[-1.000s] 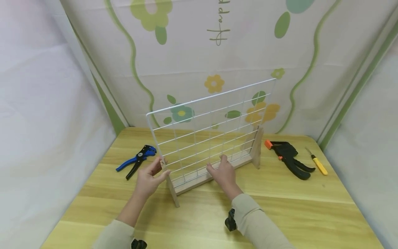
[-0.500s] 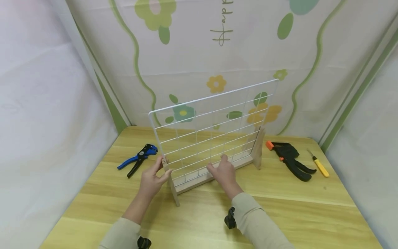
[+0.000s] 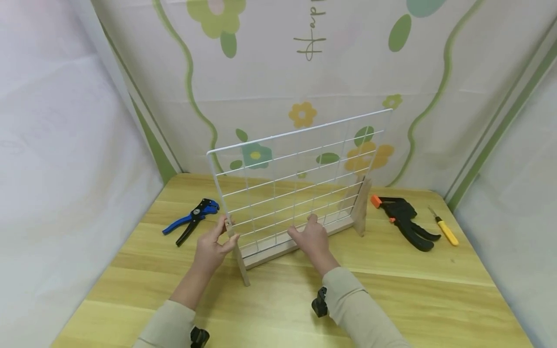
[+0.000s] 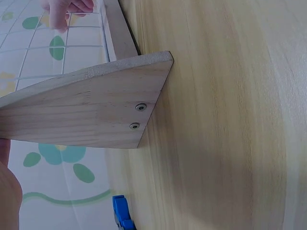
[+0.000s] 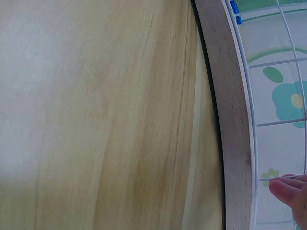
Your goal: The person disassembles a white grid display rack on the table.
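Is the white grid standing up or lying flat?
Standing up: the grid rises from the wooden base, and its top bar is high above the table.

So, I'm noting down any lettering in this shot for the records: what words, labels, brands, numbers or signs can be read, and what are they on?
"Hap": on the white floral backdrop, sideways; what follows is cut off at the top edge.
Blue-and-black pliers: any marking is too small to read.
Black-and-orange tool: nothing legible.
Wooden side panel: no lettering visible.
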### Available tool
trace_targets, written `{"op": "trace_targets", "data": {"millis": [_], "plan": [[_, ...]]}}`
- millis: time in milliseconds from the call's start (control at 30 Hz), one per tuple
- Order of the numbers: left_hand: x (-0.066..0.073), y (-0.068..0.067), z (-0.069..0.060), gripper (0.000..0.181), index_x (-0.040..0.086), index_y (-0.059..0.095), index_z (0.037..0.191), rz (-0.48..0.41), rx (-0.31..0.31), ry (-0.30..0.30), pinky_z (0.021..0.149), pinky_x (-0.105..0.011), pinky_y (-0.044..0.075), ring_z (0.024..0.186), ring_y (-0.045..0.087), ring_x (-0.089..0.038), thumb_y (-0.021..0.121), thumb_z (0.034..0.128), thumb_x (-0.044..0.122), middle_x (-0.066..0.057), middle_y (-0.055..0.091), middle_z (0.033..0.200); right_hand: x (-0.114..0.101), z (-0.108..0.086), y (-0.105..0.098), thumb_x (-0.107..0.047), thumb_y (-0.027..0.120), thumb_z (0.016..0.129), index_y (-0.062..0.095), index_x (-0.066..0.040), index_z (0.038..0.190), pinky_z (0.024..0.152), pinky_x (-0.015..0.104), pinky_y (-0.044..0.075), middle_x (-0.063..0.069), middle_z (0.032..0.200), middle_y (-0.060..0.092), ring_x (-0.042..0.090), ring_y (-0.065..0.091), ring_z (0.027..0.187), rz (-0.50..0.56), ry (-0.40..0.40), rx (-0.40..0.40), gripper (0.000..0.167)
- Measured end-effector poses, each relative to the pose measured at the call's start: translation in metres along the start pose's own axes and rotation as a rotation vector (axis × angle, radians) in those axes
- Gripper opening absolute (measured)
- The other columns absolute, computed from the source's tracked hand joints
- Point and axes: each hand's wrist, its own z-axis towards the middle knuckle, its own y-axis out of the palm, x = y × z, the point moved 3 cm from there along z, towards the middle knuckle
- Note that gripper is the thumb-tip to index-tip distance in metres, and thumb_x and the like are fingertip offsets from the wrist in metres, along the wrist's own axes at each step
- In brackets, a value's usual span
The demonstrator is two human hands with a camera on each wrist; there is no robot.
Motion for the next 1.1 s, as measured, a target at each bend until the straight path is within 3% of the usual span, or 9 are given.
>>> {"op": "trace_targets", "data": {"millis": [167,333,500,900,1100], "plan": [[0.002,0.001,0.000,0.037,-0.007,0.055,0.107,0.049,0.017,0.065,0.073,-0.029,0.058,0.079,0.067,-0.036,0.069,0.0735,0.002,-0.017,0.068,0.090,-0.004,0.000,-0.004,-0.039,0.058,0.077,0.047,0.009,0.111,0.030,0.017,0.024,-0.003,0.049,0.034,0.010,0.029,0.039,-0.006,-0.017,0.005,0.061],[0.004,-0.001,0.002,0.037,-0.013,0.055,0.109,0.057,0.050,0.110,0.066,-0.034,0.059,0.077,0.067,-0.039,0.064,0.0819,0.012,-0.026,0.066,0.098,-0.011,0.003,-0.011,-0.037,0.060,0.076,0.047,0.009,0.109,0.030,0.017,0.023,-0.002,0.049,0.034,0.011,0.029,0.039,0.001,-0.032,0.024,0.058],[0.003,-0.004,0.004,0.043,-0.014,0.054,0.107,0.074,0.045,0.115,0.063,-0.034,0.059,0.074,0.067,-0.039,0.055,0.0912,0.025,-0.028,0.064,0.102,-0.017,0.005,-0.011,-0.038,0.058,0.076,0.047,0.008,0.110,0.031,0.018,0.024,-0.002,0.050,0.034,0.012,0.031,0.040,0.002,-0.029,0.005,0.059],[0.001,-0.005,0.003,0.039,-0.013,0.054,0.107,0.078,0.020,0.100,0.063,-0.034,0.059,0.074,0.067,-0.037,0.063,0.0845,0.017,-0.026,0.066,0.098,-0.019,0.004,-0.016,-0.040,0.060,0.076,0.047,0.008,0.110,0.030,0.016,0.023,-0.003,0.049,0.034,0.010,0.029,0.039,0.013,-0.015,-0.001,0.059],[0.002,-0.003,0.002,0.045,-0.012,0.054,0.109,0.069,0.004,0.098,0.064,-0.035,0.059,0.073,0.068,-0.036,0.057,0.0913,0.029,-0.023,0.068,0.091,-0.018,0.003,-0.019,-0.039,0.059,0.076,0.047,0.007,0.110,0.029,0.016,0.024,-0.002,0.049,0.035,0.009,0.028,0.038,0.044,0.018,-0.031,0.059]]}}
